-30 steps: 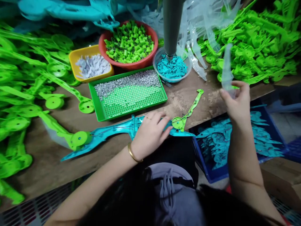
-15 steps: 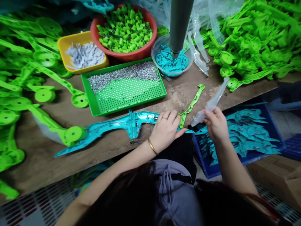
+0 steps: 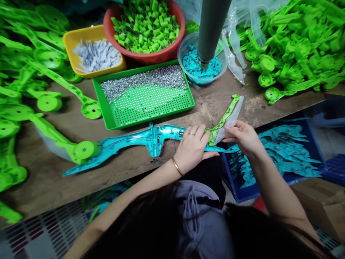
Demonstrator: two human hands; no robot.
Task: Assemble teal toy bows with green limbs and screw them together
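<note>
A long blue plastic part (image 3: 129, 141) with thin wires lies along the table's front edge. My left hand (image 3: 192, 147) rests over its right end, fingers wrapped round it where a green arm (image 3: 226, 116) joins it. Between the fingers and thumb of my right hand (image 3: 244, 136) is a translucent plastic piece (image 3: 229, 120), which lies against the right side of the green arm. At the blue part's left end sits a green arm with a round hub (image 3: 85, 151).
Behind stand a green tray of screws (image 3: 148, 115), a yellow bin (image 3: 68, 43), a red bowl (image 3: 145, 57) and a clear bowl (image 3: 225, 68) under a grey pole (image 3: 214, 28). Green parts are heaped on both sides. A blue crate (image 3: 237, 192) stands below right.
My right hand has brought the translucent piece left and down against the green arm. My left hand stays on the blue part. The whole view has shifted slightly.
</note>
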